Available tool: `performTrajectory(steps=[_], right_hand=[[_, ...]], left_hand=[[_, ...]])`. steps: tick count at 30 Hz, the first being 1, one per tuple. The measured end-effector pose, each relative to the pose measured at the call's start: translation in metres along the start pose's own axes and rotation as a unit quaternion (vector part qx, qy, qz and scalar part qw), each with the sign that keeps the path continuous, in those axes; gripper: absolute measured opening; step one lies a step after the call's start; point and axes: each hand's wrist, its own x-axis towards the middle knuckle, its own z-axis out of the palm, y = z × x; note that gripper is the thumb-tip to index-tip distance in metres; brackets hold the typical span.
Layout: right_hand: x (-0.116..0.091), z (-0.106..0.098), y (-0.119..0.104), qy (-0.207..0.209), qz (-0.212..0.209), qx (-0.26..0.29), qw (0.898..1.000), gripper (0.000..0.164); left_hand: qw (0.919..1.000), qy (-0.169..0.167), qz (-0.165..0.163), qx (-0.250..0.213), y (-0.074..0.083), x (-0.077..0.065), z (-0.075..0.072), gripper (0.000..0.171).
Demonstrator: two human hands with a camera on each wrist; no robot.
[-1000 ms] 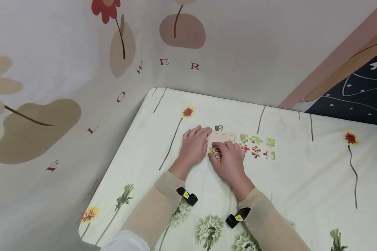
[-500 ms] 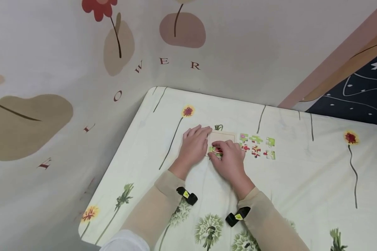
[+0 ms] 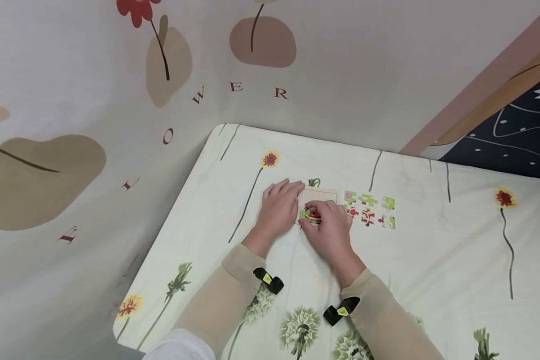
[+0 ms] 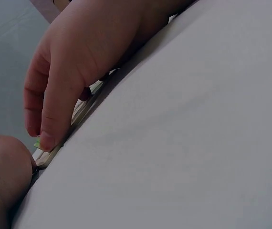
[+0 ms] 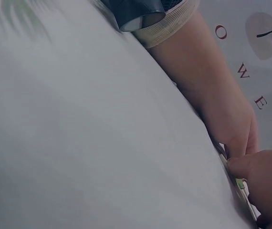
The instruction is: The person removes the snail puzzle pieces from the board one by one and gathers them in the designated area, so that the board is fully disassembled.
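Note:
A small wooden puzzle board (image 3: 321, 195) lies on the flowered cloth in the head view. My left hand (image 3: 279, 207) rests flat along its left side, fingers straight. Over the board's near part, my right hand (image 3: 330, 230) pinches a red and green puzzle piece (image 3: 312, 214) with bent forefinger and thumb. The left wrist view shows that right hand (image 4: 88, 47) from the side, a green edge (image 4: 37, 144) between its fingertips. In the right wrist view the left hand (image 5: 234, 121) reaches down to the board's edge. The right palm hides much of the board's right side.
Several loose puzzle pieces (image 3: 367, 200) lie in two rows to the right of the board. The cloth-covered table (image 3: 432, 260) meets a printed curtain (image 3: 342, 100) behind and at the left. Both wrists carry small black cameras (image 3: 275, 285).
The right forefinger and thumb shift very slightly over the piece, and a bit more of its red print shows. The left hand stays put on the board.

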Motion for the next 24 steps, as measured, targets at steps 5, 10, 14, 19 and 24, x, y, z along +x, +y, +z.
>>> performTrajectory(steps=[5,10,14,19,24], right_hand=[[-0.002,0.001,0.001,0.022,-0.034,0.011,0.999,0.038],[-0.004,-0.001,0.001,0.027,-0.054,0.015,0.998,0.044],[-0.007,-0.004,0.004,0.03,-0.083,-0.011,0.996,0.044],[-0.01,-0.009,0.01,0.054,-0.119,-0.037,0.991,0.036],[-0.015,-0.014,0.018,0.069,-0.117,-0.033,0.99,0.03]], left_hand=[[1.0,0.003,0.005,0.005,0.0,-0.001,-0.001,0.047],[1.0,-0.003,0.003,0.003,0.0,0.0,-0.002,0.047],[1.0,-0.001,0.004,0.006,0.0,0.0,-0.003,0.046],[1.0,0.001,0.004,0.005,0.0,-0.001,-0.004,0.047],[1.0,0.007,0.005,0.001,-0.001,-0.002,-0.003,0.05]])
